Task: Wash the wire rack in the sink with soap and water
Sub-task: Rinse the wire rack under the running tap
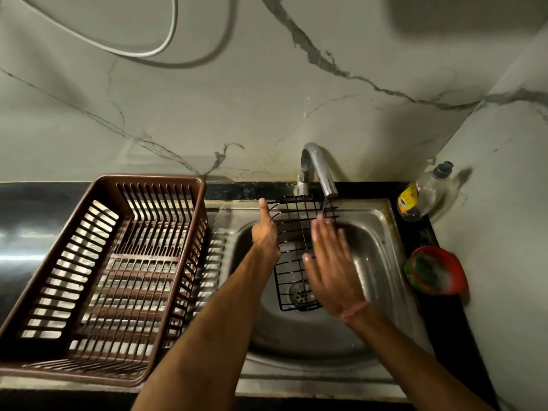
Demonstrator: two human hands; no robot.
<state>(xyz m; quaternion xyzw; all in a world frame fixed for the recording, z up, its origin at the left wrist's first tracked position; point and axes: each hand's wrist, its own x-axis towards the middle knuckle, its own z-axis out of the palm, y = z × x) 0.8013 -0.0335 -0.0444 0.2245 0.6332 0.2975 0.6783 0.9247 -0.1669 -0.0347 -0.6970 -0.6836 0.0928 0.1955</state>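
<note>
The black wire rack (296,247) stands tilted in the steel sink (376,250), under the faucet (318,170). My left hand (266,232) grips its edge at nine o'clock, thumb up. My right hand (332,268) lies flat on it at three o'clock, fingers straight and blurred. A brown dish basket (100,280) sits on the counter at nine o'clock, a soap bottle (424,192) at two.

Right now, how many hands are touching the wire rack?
2: the left hand grips the wire rack on its left edge, and the right hand lies flat against its right side.
</note>
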